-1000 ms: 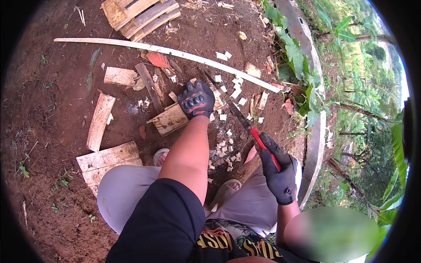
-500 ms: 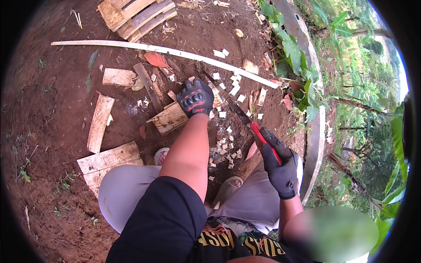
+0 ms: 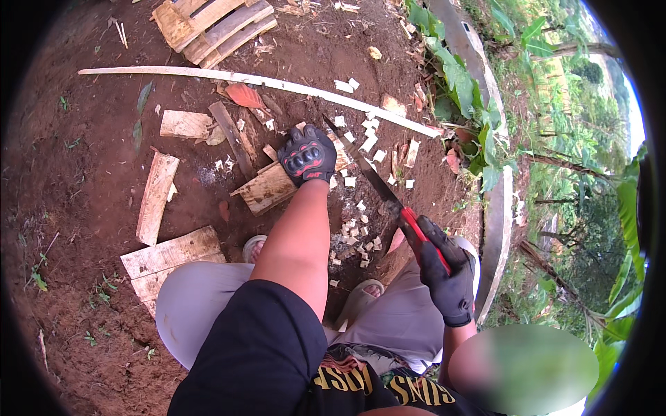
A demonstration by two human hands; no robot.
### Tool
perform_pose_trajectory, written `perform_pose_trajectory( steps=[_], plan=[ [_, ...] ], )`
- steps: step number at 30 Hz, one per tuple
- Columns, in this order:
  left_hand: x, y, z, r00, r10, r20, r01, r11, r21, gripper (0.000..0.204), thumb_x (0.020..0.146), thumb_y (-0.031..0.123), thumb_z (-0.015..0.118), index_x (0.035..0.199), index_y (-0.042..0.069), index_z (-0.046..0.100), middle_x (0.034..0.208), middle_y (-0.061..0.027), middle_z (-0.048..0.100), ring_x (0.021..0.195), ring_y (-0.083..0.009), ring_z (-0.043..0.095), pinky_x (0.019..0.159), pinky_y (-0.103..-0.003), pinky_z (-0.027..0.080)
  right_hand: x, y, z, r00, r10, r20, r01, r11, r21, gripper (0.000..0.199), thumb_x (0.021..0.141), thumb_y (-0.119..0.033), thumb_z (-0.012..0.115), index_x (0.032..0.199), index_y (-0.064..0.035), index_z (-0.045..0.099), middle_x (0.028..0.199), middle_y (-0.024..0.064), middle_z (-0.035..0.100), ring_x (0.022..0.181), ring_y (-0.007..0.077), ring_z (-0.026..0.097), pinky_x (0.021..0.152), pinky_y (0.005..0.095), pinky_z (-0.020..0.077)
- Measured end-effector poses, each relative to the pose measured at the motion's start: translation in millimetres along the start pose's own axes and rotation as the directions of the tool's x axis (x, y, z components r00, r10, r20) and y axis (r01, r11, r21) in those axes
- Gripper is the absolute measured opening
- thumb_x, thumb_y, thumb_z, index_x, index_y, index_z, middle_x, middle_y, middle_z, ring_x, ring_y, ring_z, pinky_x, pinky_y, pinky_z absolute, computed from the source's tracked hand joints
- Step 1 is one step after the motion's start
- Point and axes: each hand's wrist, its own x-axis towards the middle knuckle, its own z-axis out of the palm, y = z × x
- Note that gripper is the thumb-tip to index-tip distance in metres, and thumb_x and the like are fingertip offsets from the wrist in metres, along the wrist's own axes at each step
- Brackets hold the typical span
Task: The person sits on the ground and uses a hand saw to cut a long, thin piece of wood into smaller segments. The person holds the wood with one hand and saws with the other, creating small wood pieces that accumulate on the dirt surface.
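The gloved left hand [image 3: 306, 156] clamps down on a wooden block [image 3: 265, 188], well apart from the right hand [image 3: 447, 274], which grips a red-handled saw [image 3: 378, 186] slanting past the block's end, right of the left hand. Wood bits [image 3: 350, 182] (pale, roughly cubed) lie between both hands.

Block [image 3: 263, 192]: clock hub, under left hand [image 3: 307, 158]
Saw [image 3: 378, 184]: 3 o'clock, in right hand [image 3: 444, 270]
Strip [image 3: 267, 82]: 12 o'clock
Stacked wood [image 3: 229, 28]: 11 o'clock, beyond strip
Boards [image 3: 173, 254]: 8 o'clock
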Motion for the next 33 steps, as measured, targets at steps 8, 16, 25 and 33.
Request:
perform_pose_trajectory(
  steps=[8, 16, 25, 33],
  plan=[
    [-6, 0, -1, 0.998, -0.04, 0.057, 0.04, 0.999, 0.004, 0.041, 0.107, 0.038, 0.047, 0.129, 0.018, 0.076, 0.135, -0.0186, 0.07, 0.117, -0.0373, 0.073, 0.104, -0.056, 0.052, 28, -12, 14, 0.992, -0.126, -0.024, 0.124, 0.991, -0.055, 0.035, 0.106, -0.015, 0.069, 0.139, -0.0049, 0.076, 0.124, 0.0231, 0.08, 0.109, 0.0342, 0.082, 0.095, 0.0402, 0.0614],
    [-7, -1, 11, 0.999, -0.031, 0.034, 0.031, 0.999, -0.013, 0.039, 0.108, 0.037, 0.046, 0.123, 0.016, 0.076, 0.134, -0.018, 0.07, 0.119, -0.0385, 0.073, 0.103, -0.058, 0.052, -16, -3, -20, 0.998, -0.06, -0.021, 0.059, 0.996, -0.074, 0.036, 0.105, -0.011, 0.07, 0.139, -0.0047, 0.075, 0.123, 0.0213, 0.081, 0.11, 0.0352, 0.081, 0.094, 0.0413, 0.0622],
    [-11, 7, 3, 0.998, 0.02, 0.054, -0.02, 1.0, 0.005, 0.039, 0.108, 0.038, 0.046, 0.124, 0.014, 0.074, 0.133, -0.02, 0.069, 0.118, -0.0394, 0.072, 0.103, -0.056, 0.052, 34, 5, 23, 0.98, -0.195, -0.03, 0.196, 0.98, 0.042, 0.037, 0.106, -0.014, 0.07, 0.141, -0.0059, 0.074, 0.125, 0.0222, 0.08, 0.109, 0.0341, 0.081, 0.095, 0.0409, 0.0608],
    [-5, 4, 0, 0.999, -0.017, 0.037, 0.017, 1.0, 0.006, 0.04, 0.106, 0.036, 0.047, 0.118, 0.013, 0.077, 0.133, -0.0208, 0.07, 0.117, -0.039, 0.073, 0.104, -0.054, 0.053, -36, -15, -29, 0.988, -0.151, -0.015, 0.149, 0.984, -0.095, 0.039, 0.104, -0.011, 0.068, 0.143, -0.0106, 0.074, 0.129, 0.0217, 0.079, 0.108, 0.0356, 0.081, 0.094, 0.0417, 0.0615]
  ],
)
